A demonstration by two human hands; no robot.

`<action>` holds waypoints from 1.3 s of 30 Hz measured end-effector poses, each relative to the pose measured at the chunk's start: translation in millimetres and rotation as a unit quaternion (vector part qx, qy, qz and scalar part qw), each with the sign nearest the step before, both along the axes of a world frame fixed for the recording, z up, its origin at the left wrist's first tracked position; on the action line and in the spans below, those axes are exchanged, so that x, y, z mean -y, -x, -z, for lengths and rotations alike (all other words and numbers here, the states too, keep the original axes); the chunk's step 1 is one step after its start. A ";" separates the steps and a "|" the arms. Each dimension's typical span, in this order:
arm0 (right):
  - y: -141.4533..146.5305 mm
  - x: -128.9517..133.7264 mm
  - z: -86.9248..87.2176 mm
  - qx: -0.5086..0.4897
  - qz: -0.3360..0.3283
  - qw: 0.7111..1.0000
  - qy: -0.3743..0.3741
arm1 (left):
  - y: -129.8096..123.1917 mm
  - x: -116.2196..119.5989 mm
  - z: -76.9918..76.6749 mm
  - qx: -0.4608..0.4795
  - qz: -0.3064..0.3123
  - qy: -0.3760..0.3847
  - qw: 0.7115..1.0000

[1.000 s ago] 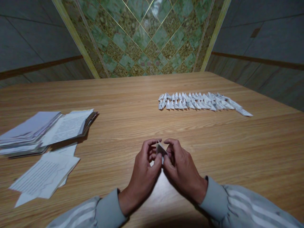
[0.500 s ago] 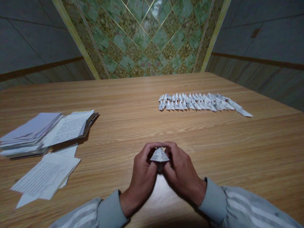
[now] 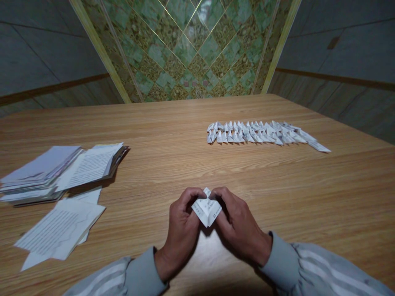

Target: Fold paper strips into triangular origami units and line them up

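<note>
A small folded paper piece (image 3: pixel 206 209), white with printed text and a diamond-like outline, is held between both hands above the table. My left hand (image 3: pixel 182 220) pinches its left side, forefinger curled over the top and thumb beneath. On the right side, my right hand (image 3: pixel 239 220) grips it the same way, with the fingertips of both hands close together near its upper point. The paper's underside and the lower fingers are hidden.
Two rows of pointed folded paper pieces (image 3: pixel 256 133) stand at the back right of the wooden table (image 3: pixel 154 164). On the left lie a thick stack of papers (image 3: pixel 43 168) and, nearer me, several loose printed sheets (image 3: pixel 61 226). A tiled wall (image 3: pixel 191 49) rises behind.
The folded paper has gone from a small peaked triangle to a flatter, opened diamond facing me. Both hands have shifted their fingers on it and stay in nearly the same place.
</note>
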State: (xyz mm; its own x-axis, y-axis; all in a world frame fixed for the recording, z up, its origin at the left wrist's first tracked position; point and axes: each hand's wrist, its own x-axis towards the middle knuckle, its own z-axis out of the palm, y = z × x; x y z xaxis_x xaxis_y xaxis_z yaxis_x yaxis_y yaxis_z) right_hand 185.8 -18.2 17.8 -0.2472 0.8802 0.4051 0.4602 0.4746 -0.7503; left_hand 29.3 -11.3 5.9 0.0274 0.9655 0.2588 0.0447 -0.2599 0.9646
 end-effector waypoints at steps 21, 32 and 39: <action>-10.9 -9.9 -6.9 -0.226 -0.011 0.956 0.187 | 3.9 2.0 -4.5 -0.058 0.047 -0.014 0.997; -14.1 -12.4 -5.7 -0.232 -0.033 0.950 0.206 | 3.6 -3.9 -13.2 -0.089 0.058 0.048 0.993; -13.0 -14.2 -0.8 -0.249 -0.033 0.939 0.235 | 2.9 -5.0 -12.3 -0.028 0.057 0.108 0.992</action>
